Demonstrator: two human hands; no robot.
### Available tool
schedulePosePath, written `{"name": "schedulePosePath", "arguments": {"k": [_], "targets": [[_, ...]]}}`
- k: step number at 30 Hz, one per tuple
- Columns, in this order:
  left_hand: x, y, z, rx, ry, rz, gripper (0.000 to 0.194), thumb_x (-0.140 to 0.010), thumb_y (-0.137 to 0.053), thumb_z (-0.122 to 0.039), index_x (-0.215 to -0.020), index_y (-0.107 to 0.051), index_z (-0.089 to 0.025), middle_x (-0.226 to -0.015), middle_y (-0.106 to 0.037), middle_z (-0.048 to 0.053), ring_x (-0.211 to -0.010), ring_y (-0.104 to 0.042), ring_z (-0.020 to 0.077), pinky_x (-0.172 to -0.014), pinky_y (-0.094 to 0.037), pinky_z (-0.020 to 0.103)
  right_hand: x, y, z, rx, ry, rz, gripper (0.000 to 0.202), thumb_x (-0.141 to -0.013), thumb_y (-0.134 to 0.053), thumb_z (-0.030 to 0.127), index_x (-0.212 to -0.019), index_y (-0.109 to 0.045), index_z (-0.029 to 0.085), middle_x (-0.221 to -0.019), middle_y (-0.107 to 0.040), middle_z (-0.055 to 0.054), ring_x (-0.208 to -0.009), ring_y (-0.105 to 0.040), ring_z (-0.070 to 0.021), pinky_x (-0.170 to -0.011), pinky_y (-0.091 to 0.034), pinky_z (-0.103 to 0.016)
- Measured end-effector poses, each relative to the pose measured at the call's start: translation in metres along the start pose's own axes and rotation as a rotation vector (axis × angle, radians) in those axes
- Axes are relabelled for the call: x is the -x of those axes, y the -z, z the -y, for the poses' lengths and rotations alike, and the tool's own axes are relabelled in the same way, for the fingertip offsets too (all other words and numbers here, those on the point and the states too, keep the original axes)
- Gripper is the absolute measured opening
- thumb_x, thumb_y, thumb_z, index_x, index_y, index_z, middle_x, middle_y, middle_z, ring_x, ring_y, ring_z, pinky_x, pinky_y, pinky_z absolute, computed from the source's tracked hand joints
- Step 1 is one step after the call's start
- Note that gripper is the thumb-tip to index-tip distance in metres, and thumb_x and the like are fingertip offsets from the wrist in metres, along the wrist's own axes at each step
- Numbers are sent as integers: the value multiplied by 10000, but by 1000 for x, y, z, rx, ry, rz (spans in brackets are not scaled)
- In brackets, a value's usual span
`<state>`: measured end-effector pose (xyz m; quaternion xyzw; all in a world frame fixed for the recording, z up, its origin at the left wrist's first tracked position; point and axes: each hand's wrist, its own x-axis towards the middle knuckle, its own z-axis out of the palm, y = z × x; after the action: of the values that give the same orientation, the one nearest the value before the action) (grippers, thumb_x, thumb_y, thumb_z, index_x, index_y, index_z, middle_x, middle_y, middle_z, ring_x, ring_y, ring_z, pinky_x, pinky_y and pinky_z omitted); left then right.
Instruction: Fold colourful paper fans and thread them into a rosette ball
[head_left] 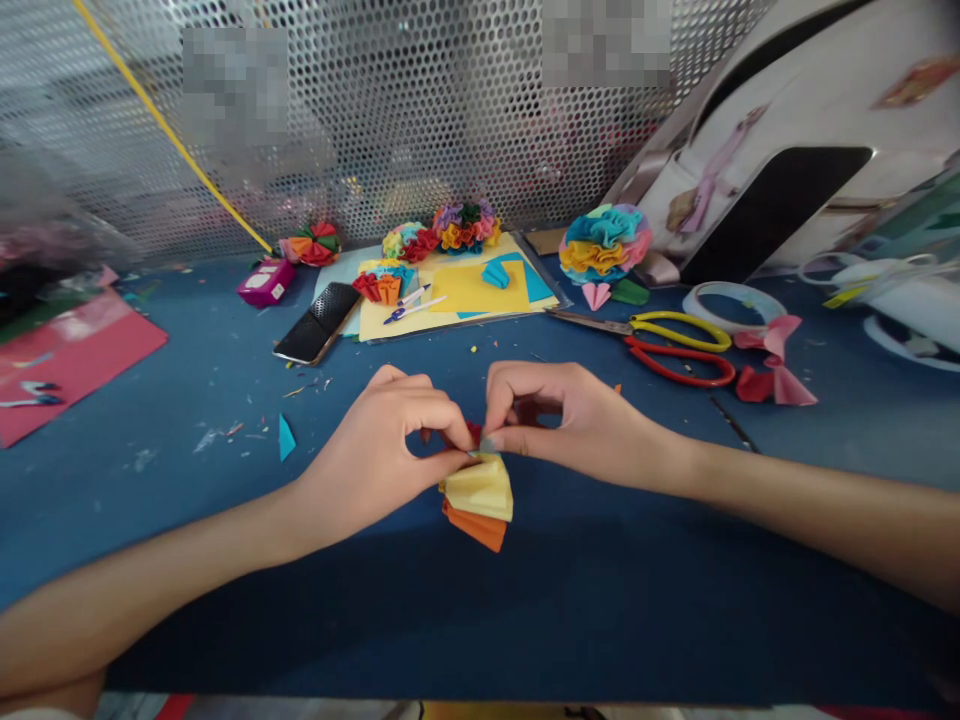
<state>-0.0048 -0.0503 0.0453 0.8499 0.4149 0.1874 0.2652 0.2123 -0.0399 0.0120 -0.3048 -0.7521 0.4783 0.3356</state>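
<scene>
Close to the table's front edge, a piece of pleated paper [480, 490] hangs between my hands. Its pale yellow fan lies over an orange fan, and a bit of red shows behind the fingertips. My left hand [390, 440] pinches the gathered top from the left with thumb and forefinger. From the right, my right hand [555, 415] pinches the same gathered top, its fingertips almost touching the left ones. The point where the layers join is mostly hidden by the fingers.
Scissors [675, 345], a tape roll [735, 305] and a pink paper bow [776, 360] lie at right. Behind are coloured paper sheets [480, 288], pens [409, 305], a phone [319, 322], a purple box [266, 282] and several paper pompoms [604, 243]. A perforated metal panel [390, 120] rises beyond.
</scene>
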Motion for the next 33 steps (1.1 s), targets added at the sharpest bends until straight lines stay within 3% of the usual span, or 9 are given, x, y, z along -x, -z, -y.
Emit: {"name": "schedulePosePath", "arguments": {"k": [3,6,10,14,18,24,30,33], "targets": [[1,1,0,-19,-63,7,165,-835,-780,-94,-731,-752,-219,-723,-734,-46,-731,-622,149,-820,-361,344,-7,17,4,120,85,-32,177,-933,-702,296,-809,-659,179,-815,-650,-9,-687,-572,-114,-601,-447,-240],[1,0,1,-30,-117,-7,168,-863,-767,-99,-744,-749,-217,-730,-745,-50,-725,-618,143,-819,-355,346,-10,43,0,524,186,-95,110,-966,-634,268,-900,-692,202,-895,-714,-40,-775,-624,-161,-688,-456,-291],[2,0,2,-29,-187,-54,158,-891,-759,-95,-793,-760,-219,-740,-740,-61,-743,-616,133,-805,-356,337,-5,72,-16,1121,-6,94,146,-916,-681,334,-1012,-700,225,-1023,-747,-56,-798,-661,-209,-560,-318,-293],[4,1,2,-53,-275,-148,138,-902,-763,-103,-815,-752,-211,-733,-721,-62,-727,-599,126,-801,-373,334,-5,76,-23,1404,-292,187,215,-929,-605,306,-1067,-675,156,-1069,-733,-121,-840,-686,-252,-520,-227,-304],[3,1,7,-119,-367,-258,121,-903,-768,-117,-837,-737,-213,-742,-722,-58,-710,-596,124,-789,-379,335,-11,69,-22,1429,-397,206,237,-939,-519,207,-1096,-677,124,-1079,-736,-139,-844,-694,-252,-540,-257,-307],[-2,-4,22,-360,-560,-439,107,-904,-764,-118,-867,-730,-213,-739,-732,-29,-699,-587,145,-802,-369,365,-9,69,-21,1345,-319,207,225,-947,-476,112,-947,-699,136,-984,-744,-116,-804,-670,-215,-579,-277,-301],[-4,-5,24,-191,-417,-356,112,-893,-774,-115,-836,-739,-204,-749,-741,-33,-708,-599,139,-779,-384,346,-9,73,-12,1271,-245,163,183,-932,-517,134,-828,-660,182,-836,-719,-57,-716,-648,-196,-558,-288,-291],[-4,-5,26,-151,-375,-339,104,-889,-776,-119,-838,-752,-206,-771,-754,-32,-731,-613,142,-784,-390,344,-9,68,1,1074,-27,25,109,-918,-549,158,-836,-599,209,-736,-667,-6,-627,-609,-167,-538,-329,-288]]}}
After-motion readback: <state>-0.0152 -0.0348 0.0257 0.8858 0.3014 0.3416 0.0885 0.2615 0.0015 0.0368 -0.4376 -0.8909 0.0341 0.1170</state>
